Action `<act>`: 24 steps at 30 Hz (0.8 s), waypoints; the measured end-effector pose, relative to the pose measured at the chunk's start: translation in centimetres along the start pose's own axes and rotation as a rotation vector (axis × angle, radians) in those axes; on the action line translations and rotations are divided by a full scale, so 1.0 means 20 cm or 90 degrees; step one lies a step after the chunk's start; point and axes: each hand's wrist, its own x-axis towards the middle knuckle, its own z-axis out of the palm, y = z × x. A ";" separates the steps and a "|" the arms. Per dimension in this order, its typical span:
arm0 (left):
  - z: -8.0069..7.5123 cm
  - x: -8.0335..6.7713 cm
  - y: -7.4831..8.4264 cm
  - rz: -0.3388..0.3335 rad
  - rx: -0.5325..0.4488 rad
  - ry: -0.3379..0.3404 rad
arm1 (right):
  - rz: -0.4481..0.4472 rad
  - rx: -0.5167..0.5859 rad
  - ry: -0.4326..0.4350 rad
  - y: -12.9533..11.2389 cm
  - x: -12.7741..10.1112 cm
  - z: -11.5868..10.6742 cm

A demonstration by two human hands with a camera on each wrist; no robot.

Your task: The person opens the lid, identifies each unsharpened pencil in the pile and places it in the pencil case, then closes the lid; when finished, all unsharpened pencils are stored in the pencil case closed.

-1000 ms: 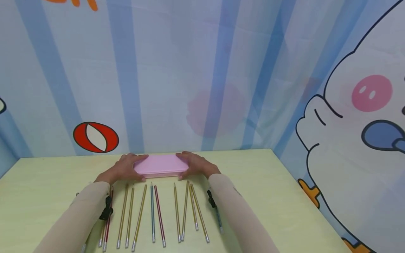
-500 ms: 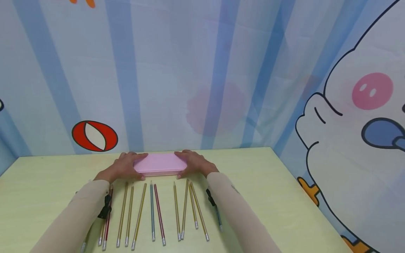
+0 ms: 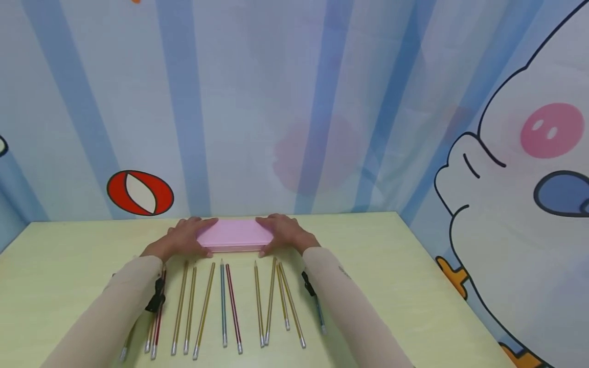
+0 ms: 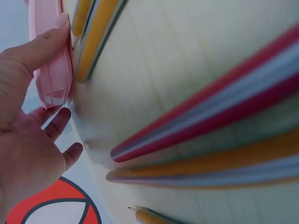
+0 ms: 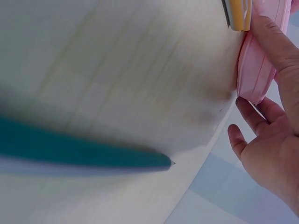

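Observation:
A shut pink pencil case (image 3: pixel 234 235) lies flat near the back edge of the table. My left hand (image 3: pixel 184 239) grips its left end, thumb along the front side and fingers at the back. The right hand (image 3: pixel 286 234) grips the opposite end in the same way. In the left wrist view the thumb presses the case's side (image 4: pixel 53 77), while some fingers stand apart from it. The right wrist view shows the thumb on the case's wall (image 5: pixel 254 74) and fingertips by its end corner. Several yellow pencils (image 3: pixel 204 312) lie in front, with a blue pencil (image 3: pixel 223 306) and a red pencil (image 3: pixel 233 309).
Beneath the left forearm lie more pencils, among them a red one (image 3: pixel 157 327). A teal pencil (image 3: pixel 320 314) lies partly hidden by the right sleeve. Behind the pale yellow table (image 3: pixel 391 286) hangs a striped blue curtain (image 3: pixel 248 128) with cartoon prints.
The head view has shifted slightly, so the table sits a little higher in it. Both hands keep their hold on the pencil case, and the pencils lie as before.

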 end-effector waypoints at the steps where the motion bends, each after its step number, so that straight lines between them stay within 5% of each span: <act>1: 0.00 0.00 0.00 -0.002 0.001 -0.001 | -0.004 -0.005 0.001 0.00 0.00 0.00; 24: 0.00 -0.02 0.00 0.000 -0.007 0.010 | 0.012 0.061 -0.018 0.00 0.02 -0.05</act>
